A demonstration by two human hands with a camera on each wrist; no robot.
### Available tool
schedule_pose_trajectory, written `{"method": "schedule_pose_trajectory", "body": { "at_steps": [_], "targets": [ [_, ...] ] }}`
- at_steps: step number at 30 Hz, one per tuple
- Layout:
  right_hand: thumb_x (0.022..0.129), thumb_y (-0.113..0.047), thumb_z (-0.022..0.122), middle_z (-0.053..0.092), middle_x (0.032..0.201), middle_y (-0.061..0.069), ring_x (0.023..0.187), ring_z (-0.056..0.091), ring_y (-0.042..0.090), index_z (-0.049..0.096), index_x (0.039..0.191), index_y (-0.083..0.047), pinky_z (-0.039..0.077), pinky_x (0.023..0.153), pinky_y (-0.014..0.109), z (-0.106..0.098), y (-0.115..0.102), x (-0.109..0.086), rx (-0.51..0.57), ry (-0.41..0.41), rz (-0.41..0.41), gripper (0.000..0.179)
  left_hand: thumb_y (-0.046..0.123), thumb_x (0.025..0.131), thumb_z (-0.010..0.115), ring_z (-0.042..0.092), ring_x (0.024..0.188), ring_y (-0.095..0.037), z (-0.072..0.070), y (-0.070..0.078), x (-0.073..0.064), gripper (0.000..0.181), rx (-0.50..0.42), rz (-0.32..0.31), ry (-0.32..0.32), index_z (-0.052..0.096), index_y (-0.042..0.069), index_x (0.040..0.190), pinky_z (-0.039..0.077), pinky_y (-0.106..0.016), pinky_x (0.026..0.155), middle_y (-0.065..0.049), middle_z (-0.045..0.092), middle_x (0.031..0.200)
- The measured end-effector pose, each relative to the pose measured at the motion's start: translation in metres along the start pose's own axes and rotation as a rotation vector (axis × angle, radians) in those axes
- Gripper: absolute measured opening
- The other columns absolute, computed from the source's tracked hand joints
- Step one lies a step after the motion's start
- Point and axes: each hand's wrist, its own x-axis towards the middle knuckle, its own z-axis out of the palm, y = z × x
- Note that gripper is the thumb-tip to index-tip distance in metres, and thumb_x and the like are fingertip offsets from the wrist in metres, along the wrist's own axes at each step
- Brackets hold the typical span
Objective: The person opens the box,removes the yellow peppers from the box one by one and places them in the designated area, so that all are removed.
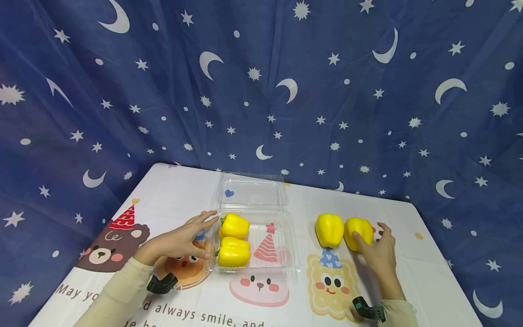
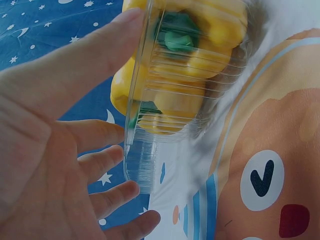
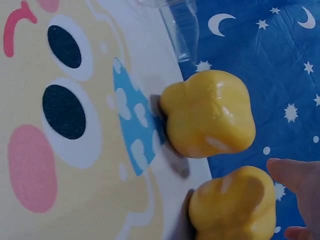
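A clear plastic clamshell box lies on the table with its lid folded back. Two yellow bell peppers, a rear one and a front one, lie in its left half, green stems facing left. My left hand is spread along the box's left side; its thumb and fingers touch the rim without curling round it. To the right stand two more yellow bell peppers, a left one and a right one. Around the right one my right hand is spread, thumb in front of it, fingers apart from its right side.
The box's lid lies toward the back. A white cloth with cartoon prints covers the table. Behind it hangs a blue curtain with moons and stars. Each wrist wears a dark band, one left and one right.
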Motion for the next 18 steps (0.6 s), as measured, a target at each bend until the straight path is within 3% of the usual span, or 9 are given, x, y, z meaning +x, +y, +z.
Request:
{"method": "schedule_pose_trajectory", "body": {
  "at_steps": [6, 18],
  "targets": [
    [0.093, -0.035, 0.070, 0.032, 0.150, 0.035, 0.133, 0.039, 0.049, 0.021, 0.157, -0.004, 0.037, 0.110, 0.067, -0.005, -0.009, -0.003, 0.017, 0.015, -0.022, 0.087, 0.033, 0.080, 0.086, 0.004, 0.154, -0.052, 0.001, 0.000, -0.001, 0.101, -0.008, -0.003, -0.001, 0.031, 0.005, 0.159, 0.017, -0.077, 0.116, -0.019, 0.012, 0.170],
    [0.092, -0.037, 0.071, 0.031, 0.153, 0.034, 0.135, 0.038, 0.050, 0.024, 0.158, -0.005, 0.037, 0.110, 0.067, -0.014, -0.035, -0.015, 0.049, -0.012, -0.132, 0.087, 0.031, 0.079, 0.087, 0.005, 0.155, -0.051, 0.000, 0.002, -0.001, 0.101, -0.009, -0.003, 0.007, 0.031, 0.005, 0.159, 0.018, -0.075, 0.117, -0.016, 0.013, 0.170]
  ]
}}
